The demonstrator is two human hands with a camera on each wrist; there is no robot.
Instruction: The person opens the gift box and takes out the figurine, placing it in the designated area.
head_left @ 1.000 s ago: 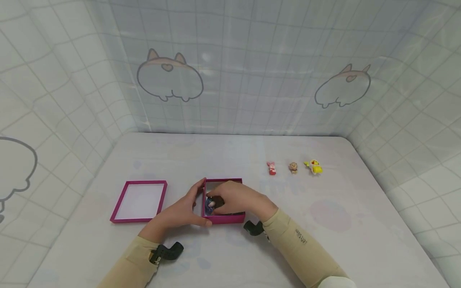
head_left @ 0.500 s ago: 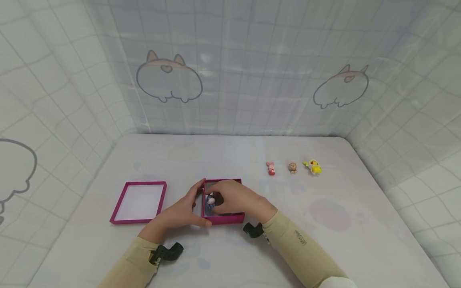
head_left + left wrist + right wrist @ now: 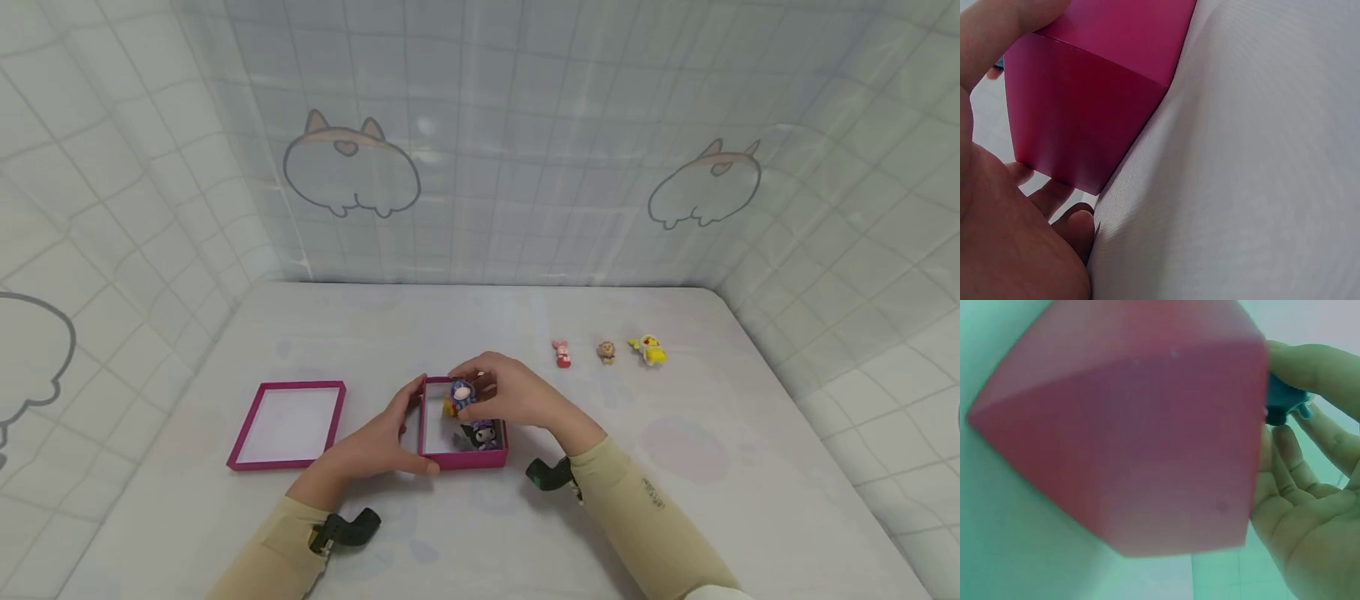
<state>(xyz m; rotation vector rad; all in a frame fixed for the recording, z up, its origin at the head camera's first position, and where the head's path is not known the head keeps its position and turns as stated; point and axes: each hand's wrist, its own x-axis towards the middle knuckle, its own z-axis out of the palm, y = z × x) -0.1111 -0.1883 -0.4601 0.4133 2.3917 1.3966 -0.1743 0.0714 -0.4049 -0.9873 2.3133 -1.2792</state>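
Observation:
A magenta box (image 3: 465, 459) stands uncovered on the table. My left hand (image 3: 375, 442) grips its left side, thumb at the near corner and fingers at the far one; in the left wrist view the thumb and fingers span the box's end wall (image 3: 1079, 112). Just over the box, my right hand (image 3: 513, 392) pinches a small blue donkey figurine (image 3: 462, 393) with some yellow on it. The right wrist view shows a blue part of the figurine (image 3: 1285, 400) between thumb and fingers, partly behind the box. A black-and-purple hooded figurine (image 3: 483, 434) lies inside, on the right.
To the left lies the magenta-rimmed box lid (image 3: 303, 385), white inside up. Farther back on the right, a pink-and-red figurine (image 3: 562, 353), a brown lion-like figurine (image 3: 607, 352) and a yellow figurine (image 3: 649, 350) form a row. A printed curtain (image 3: 525, 167) surrounds the table.
My right hand has lifted the donkey figurine from the box's left part, moving up and to the right. The hooded figurine has come into sight. My left hand stays on the box.

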